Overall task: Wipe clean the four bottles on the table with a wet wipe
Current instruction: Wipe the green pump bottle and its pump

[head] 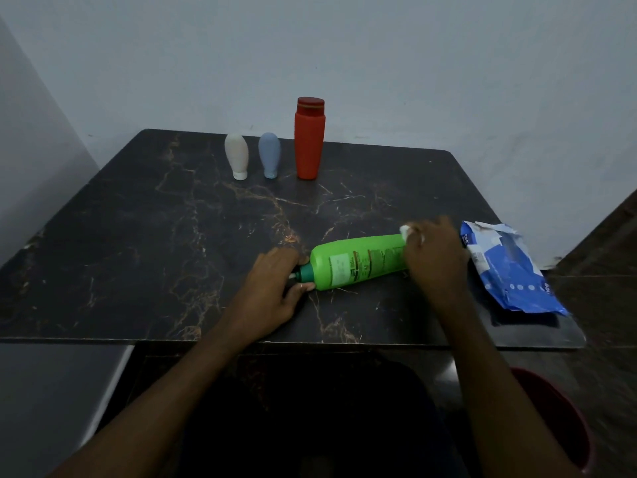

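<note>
Table point(138, 236): dark marbled top; I place every item against the green bottle point(358, 263) lying on it.
Wipes pack point(510, 270): blue, just right of the bottle's base.
Green bottle: on its side, cap pointing left.
Red bottle point(309, 139): upright, well behind.
Left hand point(272, 288): fingers curled round the cap end.
Right hand point(437, 257): over the base end, fingers bunched.
Blue bottle point(269, 155), white bottle point(236, 157): standing cap-down, behind, leftward.
Wet wipe point(406, 231): clamped in the right fingers, against the base.
</note>
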Demonstrator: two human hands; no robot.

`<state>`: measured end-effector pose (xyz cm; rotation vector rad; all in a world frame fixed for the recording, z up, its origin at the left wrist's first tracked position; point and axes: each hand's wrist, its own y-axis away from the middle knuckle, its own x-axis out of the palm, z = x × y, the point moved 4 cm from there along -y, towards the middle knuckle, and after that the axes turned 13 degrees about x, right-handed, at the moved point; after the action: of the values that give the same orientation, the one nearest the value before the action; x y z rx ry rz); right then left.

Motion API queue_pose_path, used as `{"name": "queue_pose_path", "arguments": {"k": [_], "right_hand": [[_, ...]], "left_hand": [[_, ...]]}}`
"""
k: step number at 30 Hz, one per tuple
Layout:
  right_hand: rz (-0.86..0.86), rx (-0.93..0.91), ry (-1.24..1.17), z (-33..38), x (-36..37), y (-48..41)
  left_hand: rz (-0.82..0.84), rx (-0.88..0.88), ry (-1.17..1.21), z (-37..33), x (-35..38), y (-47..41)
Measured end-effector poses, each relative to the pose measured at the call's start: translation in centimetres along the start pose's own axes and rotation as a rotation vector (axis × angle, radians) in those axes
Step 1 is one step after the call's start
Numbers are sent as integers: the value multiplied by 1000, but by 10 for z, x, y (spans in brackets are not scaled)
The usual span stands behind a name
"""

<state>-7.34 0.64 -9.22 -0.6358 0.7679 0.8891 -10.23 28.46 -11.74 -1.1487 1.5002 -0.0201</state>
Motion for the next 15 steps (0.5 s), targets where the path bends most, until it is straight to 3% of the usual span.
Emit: {"name": "queue_pose_path", "arguments": {"k": [4,12,15], "right_hand": [[33,80,73,10,4,6],[-10,-271,-72,72,21,76],[-24,-142,-86,33,13,45]], "left_hand": [[3,17,-17,0,0,0],[7,9,-32,-4,-3,0],[13,18,-34,-4,-1,0]]}}
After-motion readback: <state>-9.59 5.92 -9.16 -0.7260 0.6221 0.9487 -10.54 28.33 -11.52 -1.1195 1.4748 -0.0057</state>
